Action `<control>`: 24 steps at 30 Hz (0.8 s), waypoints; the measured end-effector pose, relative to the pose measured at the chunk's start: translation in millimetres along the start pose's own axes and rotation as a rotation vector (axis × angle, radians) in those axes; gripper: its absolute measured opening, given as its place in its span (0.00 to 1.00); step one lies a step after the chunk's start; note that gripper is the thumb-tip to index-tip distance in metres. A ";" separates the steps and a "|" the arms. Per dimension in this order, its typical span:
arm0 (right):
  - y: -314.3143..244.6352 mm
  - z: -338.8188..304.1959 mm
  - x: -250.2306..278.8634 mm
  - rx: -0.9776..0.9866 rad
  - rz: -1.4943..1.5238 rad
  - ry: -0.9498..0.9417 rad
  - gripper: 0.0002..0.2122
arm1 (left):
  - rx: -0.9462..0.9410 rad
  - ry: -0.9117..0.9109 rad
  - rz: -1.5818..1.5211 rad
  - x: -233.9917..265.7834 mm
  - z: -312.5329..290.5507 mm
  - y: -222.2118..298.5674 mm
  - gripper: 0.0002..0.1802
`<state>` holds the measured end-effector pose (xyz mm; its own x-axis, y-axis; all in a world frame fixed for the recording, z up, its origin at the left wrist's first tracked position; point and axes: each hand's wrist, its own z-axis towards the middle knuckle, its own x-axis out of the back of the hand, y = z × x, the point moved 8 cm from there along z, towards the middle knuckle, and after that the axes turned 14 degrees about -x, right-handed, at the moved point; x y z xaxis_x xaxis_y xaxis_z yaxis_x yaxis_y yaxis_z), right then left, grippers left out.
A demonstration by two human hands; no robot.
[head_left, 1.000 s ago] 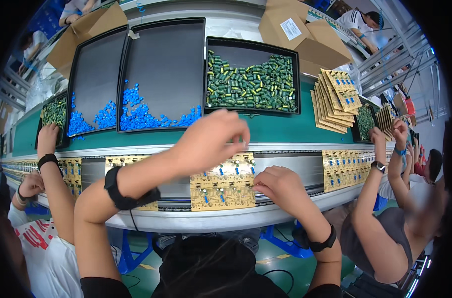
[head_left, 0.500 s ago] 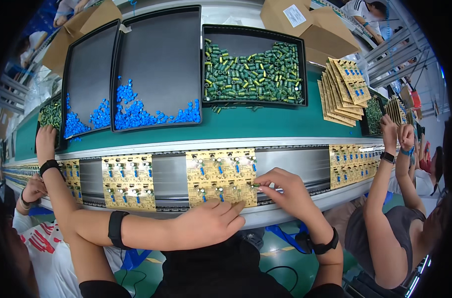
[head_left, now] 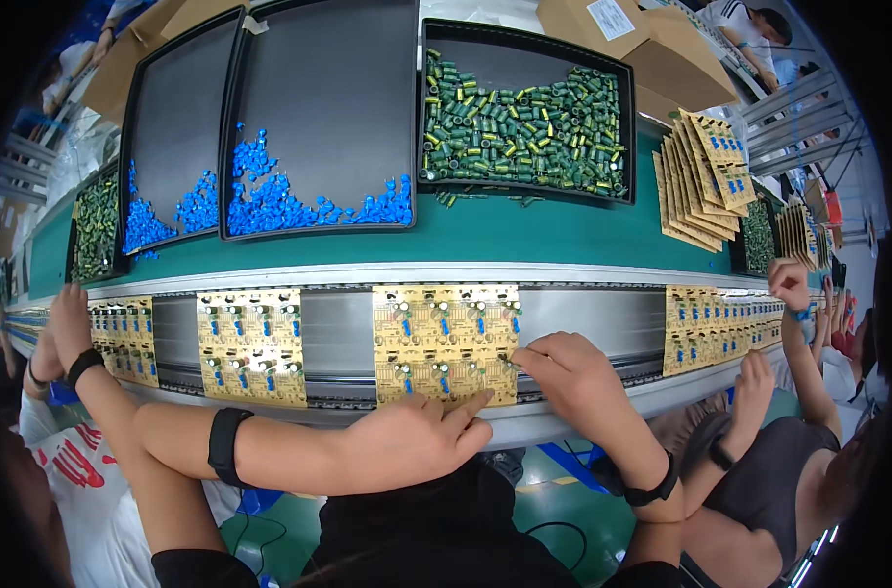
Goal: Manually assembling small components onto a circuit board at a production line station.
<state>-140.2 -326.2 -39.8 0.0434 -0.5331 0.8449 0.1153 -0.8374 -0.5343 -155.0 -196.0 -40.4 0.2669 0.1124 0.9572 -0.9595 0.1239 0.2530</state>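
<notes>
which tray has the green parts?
The rightmost black tray, holding green cylindrical components. The two trays left of it hold blue parts.

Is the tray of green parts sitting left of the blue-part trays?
No, the tray of green capacitors sits to the right of the two trays with blue parts, on the green shelf above the conveyor.

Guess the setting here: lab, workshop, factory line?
Most likely an electronics assembly line. Yellow circuit boards sit in a row on a conveyor, trays hold blue parts and green parts, and other people work on both sides.
</notes>
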 end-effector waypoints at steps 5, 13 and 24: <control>-15.3 1.8 -0.7 0.041 -0.129 -0.012 0.16 | 0.017 0.002 0.025 -2.6 -2.1 0.1 0.10; -26.6 4.4 -6.8 0.018 -0.310 -0.140 0.13 | 0.020 -0.012 0.026 -2.1 -3.2 1.2 0.10; -28.4 10.4 -14.3 0.036 -0.342 -0.184 0.11 | 0.015 0.013 0.019 -1.4 -5.5 3.9 0.12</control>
<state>-133.8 -293.6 -36.4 0.1732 -0.1903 0.9663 0.1885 -0.9566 -0.2222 -158.6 -190.2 -41.5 0.2496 0.1274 0.9599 -0.9657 0.1063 0.2370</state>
